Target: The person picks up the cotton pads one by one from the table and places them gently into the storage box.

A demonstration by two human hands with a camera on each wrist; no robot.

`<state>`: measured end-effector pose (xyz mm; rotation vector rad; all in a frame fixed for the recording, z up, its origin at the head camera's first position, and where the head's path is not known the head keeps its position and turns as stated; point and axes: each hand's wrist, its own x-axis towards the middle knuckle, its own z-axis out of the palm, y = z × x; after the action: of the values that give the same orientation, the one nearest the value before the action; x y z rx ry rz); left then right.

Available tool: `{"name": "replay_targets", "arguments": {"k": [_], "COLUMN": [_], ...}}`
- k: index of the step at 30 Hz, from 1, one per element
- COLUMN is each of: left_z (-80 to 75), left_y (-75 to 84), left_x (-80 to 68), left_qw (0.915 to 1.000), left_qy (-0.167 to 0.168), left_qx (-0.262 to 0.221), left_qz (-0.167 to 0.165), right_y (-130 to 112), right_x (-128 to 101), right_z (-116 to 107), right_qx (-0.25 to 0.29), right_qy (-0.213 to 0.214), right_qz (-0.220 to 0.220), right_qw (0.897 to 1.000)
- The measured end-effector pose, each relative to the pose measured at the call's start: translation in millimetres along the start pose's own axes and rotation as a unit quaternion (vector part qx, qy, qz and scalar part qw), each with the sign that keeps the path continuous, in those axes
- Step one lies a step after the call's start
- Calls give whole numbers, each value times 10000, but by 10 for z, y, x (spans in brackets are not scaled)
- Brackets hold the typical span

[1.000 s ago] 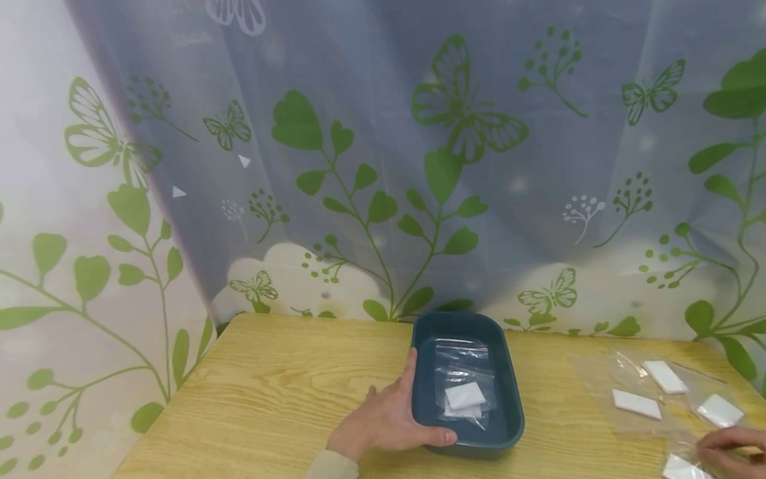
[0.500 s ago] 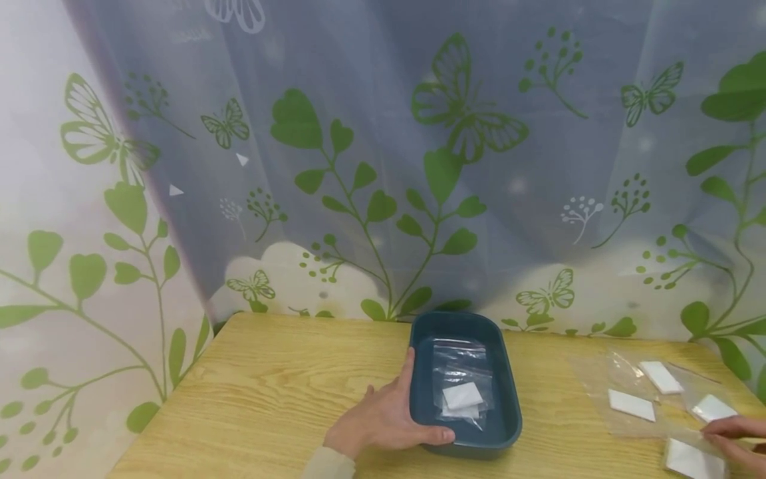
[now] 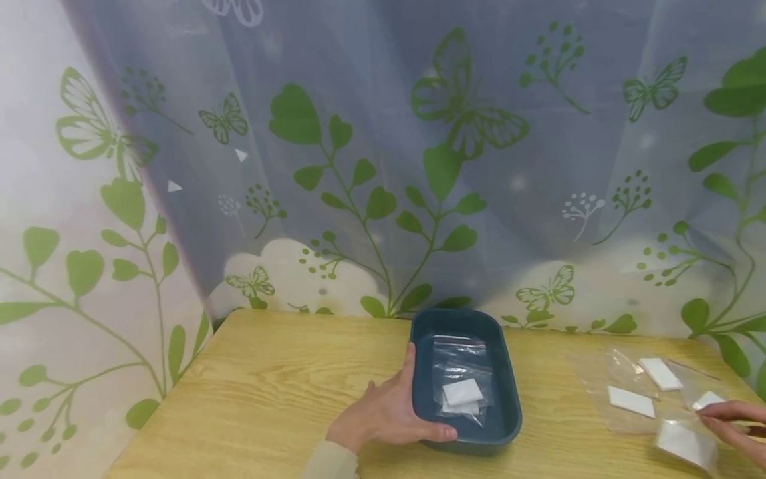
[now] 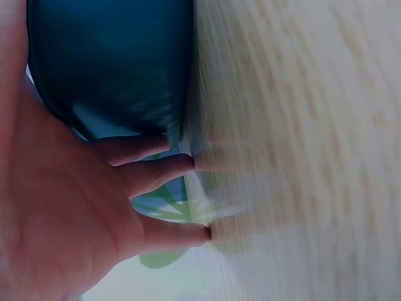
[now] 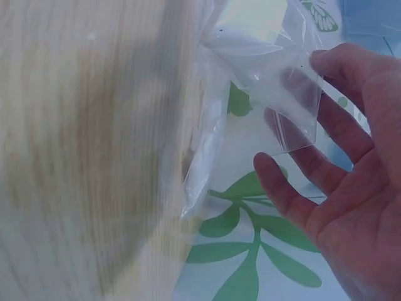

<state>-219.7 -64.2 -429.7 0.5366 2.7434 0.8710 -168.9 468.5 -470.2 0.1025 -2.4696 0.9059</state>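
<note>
Left grip (image 3: 383, 416): fingers straight, thumb along the near rim, pressed against the left wall of the teal tray (image 3: 511, 406); unchanged from a second ago. Right grip (image 3: 733, 426): fingers nearly straight, fingertips touching a clear zip bag (image 3: 682, 442) with a white pad inside; that bag now sits slightly higher and tilted compared with a second ago. Whether the right grip pinches it cannot be told.

Count: one tray, holding stacked clear bags with white pads (image 3: 462, 392). On the wooden counter (image 3: 269, 399) at right: three further white pads (image 3: 631, 402) under clear plastic.
</note>
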Motion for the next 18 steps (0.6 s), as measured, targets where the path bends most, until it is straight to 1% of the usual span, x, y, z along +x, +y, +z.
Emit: {"name": "replay_targets", "arguments": {"k": [4,5,9,11,16,18], "left_z": [1,1,0,0,-2,-3], "left_y": [-1,-1,-3,-4,-7,-6], "left_x": [2,5,8,7,2,1], "left_qw": [10000,10000,10000,10000,9999,9999], "left_qy": [6,3,-38,-50,-57,-72], "left_qx": [-1,13,54,54,46,22], "left_qz": [-10,-11,-41,-62,-88,-89], "right_y": [-167,-204,-379,-461,-647,-708], "right_x": [62,74,141,174,265,297], "right_z": [0,11,36,53,79,101], "right_qx": [95,207,228,74,-470,-450], "right_qy": [-76,-66,-100,-138,-367,-446], "right_qz": [76,8,-144,-226,-182,-254], "right_qw": [9999,9998,9996,9996,9981,9977]}}
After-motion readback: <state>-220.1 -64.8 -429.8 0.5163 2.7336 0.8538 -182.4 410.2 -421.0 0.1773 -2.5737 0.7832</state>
